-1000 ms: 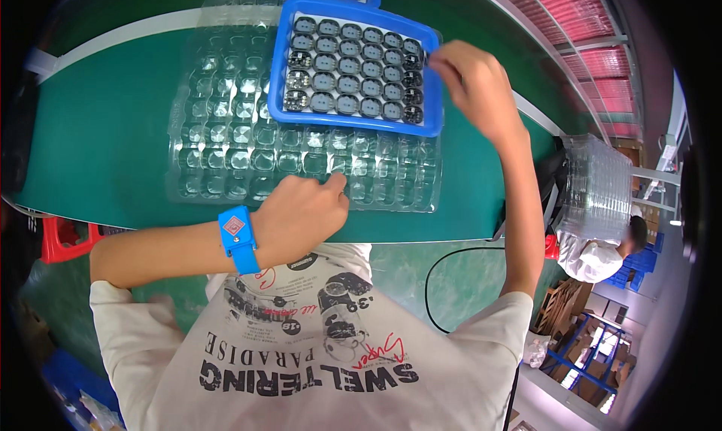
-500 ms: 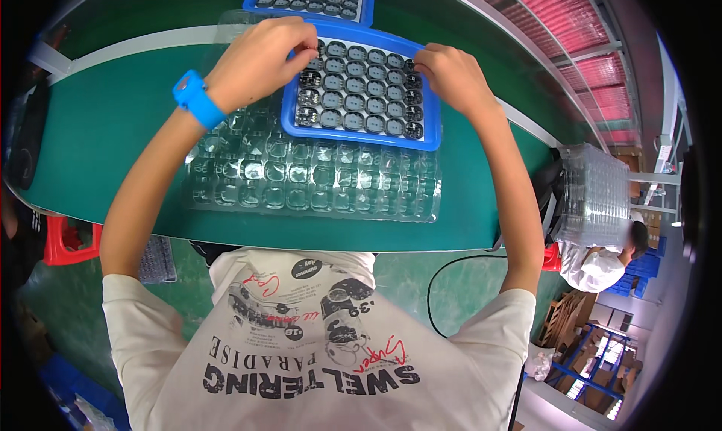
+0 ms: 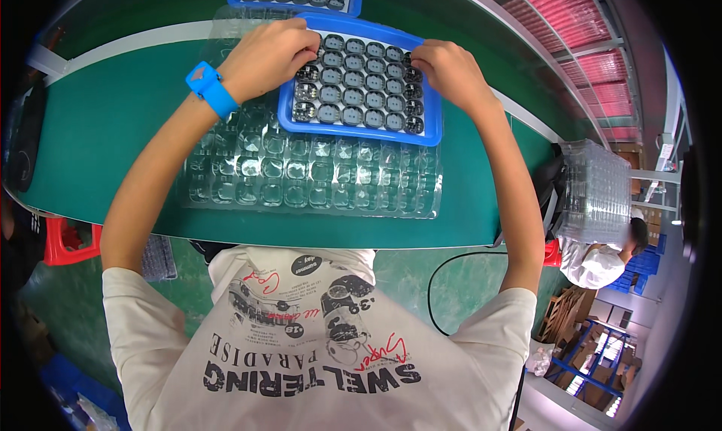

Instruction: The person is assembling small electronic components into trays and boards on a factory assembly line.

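A blue tray [image 3: 361, 135] holds rows of small rounded black-and-grey parts [image 3: 374, 98] on a white base. Its middle columns show grey faces, while the outer columns look darker and shinier. At the tray's far left side, my left hand [image 3: 272, 59] has thumb and forefinger closed at an outer-column part. My right hand [image 3: 453, 71] pinches in the same way at the opposite side. Fingertips partly cover the parts they touch. Beneath the tray lies a clear plastic blister sheet [image 3: 295, 195] with many moulded pockets, reaching out toward me.
Behind stands a second blue tray [image 3: 356, 2] of similar parts. The green table [image 3: 113, 153] has a curved-looking near edge. To the right are a stack of clear plastic sheets [image 3: 596, 190] and a person in white [image 3: 594, 264]. A red stool [image 3: 69, 241] is at left.
The blue tray and the blister sheet appear slightly higher and farther left in view. My left hand and wrist have shifted a little right; both hands stay at the tray's sides.
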A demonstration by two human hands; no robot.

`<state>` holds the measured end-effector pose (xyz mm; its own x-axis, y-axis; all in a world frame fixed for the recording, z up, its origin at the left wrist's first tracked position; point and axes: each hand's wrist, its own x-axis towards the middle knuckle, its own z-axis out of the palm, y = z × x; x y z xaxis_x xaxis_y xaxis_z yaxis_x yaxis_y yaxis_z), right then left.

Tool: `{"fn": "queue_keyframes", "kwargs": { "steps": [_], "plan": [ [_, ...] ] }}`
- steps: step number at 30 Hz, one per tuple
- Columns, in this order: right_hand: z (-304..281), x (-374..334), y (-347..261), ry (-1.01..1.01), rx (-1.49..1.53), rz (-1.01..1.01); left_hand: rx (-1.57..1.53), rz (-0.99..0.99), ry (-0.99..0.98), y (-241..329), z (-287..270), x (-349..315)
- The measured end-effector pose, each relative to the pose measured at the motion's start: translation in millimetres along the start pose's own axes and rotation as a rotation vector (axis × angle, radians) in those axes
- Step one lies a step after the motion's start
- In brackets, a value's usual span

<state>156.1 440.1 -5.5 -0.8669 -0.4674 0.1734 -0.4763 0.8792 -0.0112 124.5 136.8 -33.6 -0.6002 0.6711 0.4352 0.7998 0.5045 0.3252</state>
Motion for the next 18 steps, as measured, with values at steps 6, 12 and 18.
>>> {"fn": "queue_keyframes", "kwargs": {
  "steps": [6, 12, 18],
  "plan": [
    [2.9, -0.3, 1.1, 0.02, 0.002, -0.009, -0.029, 0.004, -0.043, -1.7, -3.6, 0.2],
    [2.5, -1.1, -1.1, 0.032, -0.009, -0.009, -0.074, 0.018, -0.009, -1.1, -5.3, -2.8],
    [3.3, 1.2, -0.5, 0.019, -0.016, -0.008, -0.029, 0.023, -0.107, -3.6, -10.5, 1.4]
  ]
}}
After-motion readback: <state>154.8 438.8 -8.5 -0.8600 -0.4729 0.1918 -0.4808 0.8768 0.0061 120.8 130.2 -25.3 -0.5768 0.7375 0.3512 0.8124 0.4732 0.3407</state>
